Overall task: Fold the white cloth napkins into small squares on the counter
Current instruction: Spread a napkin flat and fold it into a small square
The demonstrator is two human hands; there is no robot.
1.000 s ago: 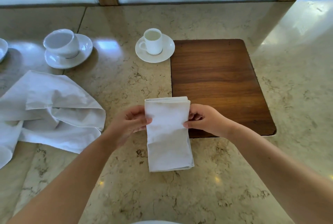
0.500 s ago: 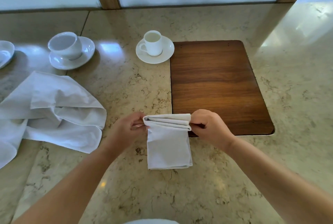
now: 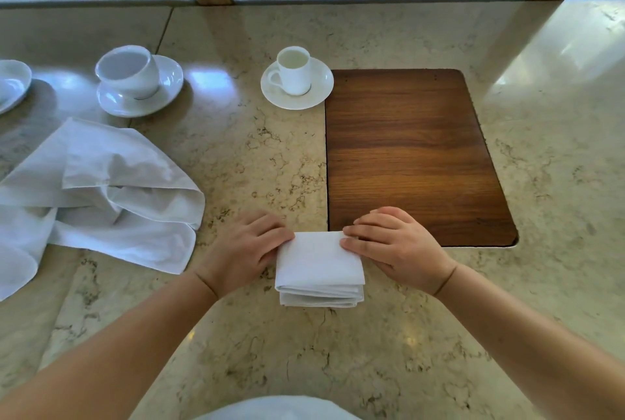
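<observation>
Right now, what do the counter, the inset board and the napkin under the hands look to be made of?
Counter: polished stone, probably marble, beige with dark veining and glossy reflections. Inset board: wood or wood veneer, brown with a running grain and a satin sheen. Folded napkin: white woven cloth, matte, with soft layered edges.

Between the fingers: small square folded white cloth napkin (image 3: 319,265) fills the gap, touched by left hand (image 3: 241,250) and right hand (image 3: 395,247).
Ahead of left fingers: bare beige marble counter (image 3: 270,162), then small white cup on round saucer (image 3: 296,81).
Ahead of right fingers: flat dark wooden board (image 3: 412,149), low, passable.
Left of left fingers: crumpled pile of white cloth (image 3: 98,196), near; wide white cup on saucer (image 3: 138,80) beyond.
Right of right fingers: open counter.
</observation>
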